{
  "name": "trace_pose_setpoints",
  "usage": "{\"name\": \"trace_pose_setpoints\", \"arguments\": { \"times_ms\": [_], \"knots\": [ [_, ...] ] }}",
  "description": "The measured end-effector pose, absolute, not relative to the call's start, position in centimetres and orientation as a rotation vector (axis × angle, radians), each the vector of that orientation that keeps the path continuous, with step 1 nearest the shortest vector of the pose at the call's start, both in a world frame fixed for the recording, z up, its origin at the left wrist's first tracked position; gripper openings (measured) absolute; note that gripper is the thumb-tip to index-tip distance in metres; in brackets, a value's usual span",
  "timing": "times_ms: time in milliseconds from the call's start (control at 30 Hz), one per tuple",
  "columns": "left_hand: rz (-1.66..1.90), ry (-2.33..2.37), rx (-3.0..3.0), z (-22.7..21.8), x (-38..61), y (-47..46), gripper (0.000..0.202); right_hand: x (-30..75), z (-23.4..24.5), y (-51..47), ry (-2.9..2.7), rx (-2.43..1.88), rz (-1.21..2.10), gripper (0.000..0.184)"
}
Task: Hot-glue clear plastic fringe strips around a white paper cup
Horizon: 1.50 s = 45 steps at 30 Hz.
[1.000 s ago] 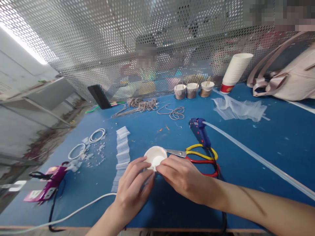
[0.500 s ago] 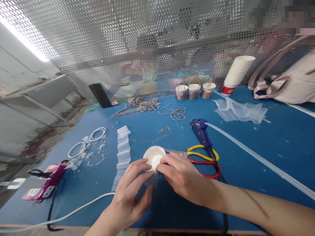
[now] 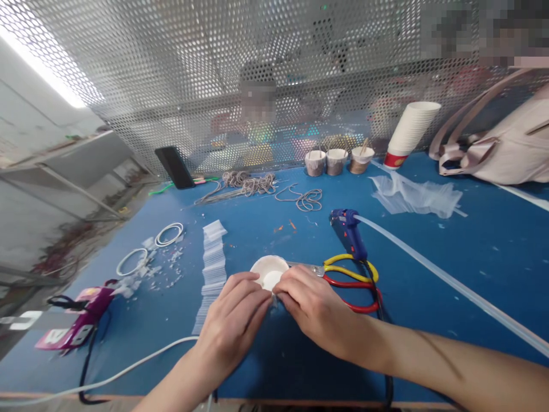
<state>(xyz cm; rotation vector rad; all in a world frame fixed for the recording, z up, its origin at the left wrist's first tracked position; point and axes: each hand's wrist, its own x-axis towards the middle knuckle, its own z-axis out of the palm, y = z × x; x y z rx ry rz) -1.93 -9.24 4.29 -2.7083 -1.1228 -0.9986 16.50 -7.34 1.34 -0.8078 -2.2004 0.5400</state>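
A small white paper cup [image 3: 268, 269] faces me with its mouth, at the front middle of the table. My left hand [image 3: 234, 312] is closed on the near left of its rim, thumb and fingertips pressed together. From the right, my right hand [image 3: 315, 297] pinches the near rim, its fingertips almost touching the left ones. A bit of sheer whitish material [image 3: 274, 303] shows just below the fingertips; most of it is hidden. Scissors [image 3: 349, 268] with yellow and red handles lie right behind my right hand. Left of the cup lies a pleated sheer strip [image 3: 214, 257].
A blue glue gun [image 3: 349, 232] with a long glue stick lies to the right. Behind are grey cord [image 3: 249, 182], several cups, including a wrapped one [image 3: 315, 163], and a leaning cup stack [image 3: 412, 131]. A purple power strip [image 3: 71, 326] and white rings [image 3: 168, 234] lie left.
My left thumb has come up against the fingers at the cup's near rim, and both hands' fingertips are closer together. Less of the sheer material shows below the cup.
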Motion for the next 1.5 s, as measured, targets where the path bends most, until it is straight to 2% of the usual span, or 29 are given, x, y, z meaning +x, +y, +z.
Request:
{"name": "trace_pose_setpoints", "arguments": {
  "times_ms": [100, 367, 700, 933, 1267, 1500],
  "knots": [
    [-0.939, -1.166, -2.77, 4.6, -2.0, -9.0, 0.013, 16.3, 0.6, -7.3, -2.073, -0.836, 0.553, 0.009],
    [-0.883, -1.366, -2.918, 5.0, -1.7, -8.7, 0.011, 16.2, 0.1, -7.0, -2.063, -0.823, 0.531, 0.006],
    [-1.007, -1.377, -2.799, 3.9, -2.0, -9.2, 0.01, 16.1, 1.1, -6.9, -2.102, -0.773, 0.497, 0.007],
    [-1.043, -1.38, -2.758, 3.8, -2.1, -9.0, 0.011, 16.2, 0.9, -6.8, -2.174, -0.779, 0.428, 0.016],
    [-0.762, -1.194, -2.876, 4.4, -2.9, -8.5, 0.015, 16.4, 1.3, -6.5, -2.373, -0.804, 0.237, 0.022],
    [-0.651, -1.115, -2.864, 3.8, -4.1, -7.6, 0.009, 16.7, 1.0, -6.0, -2.344, -0.803, 0.289, 0.021]
  ]
}}
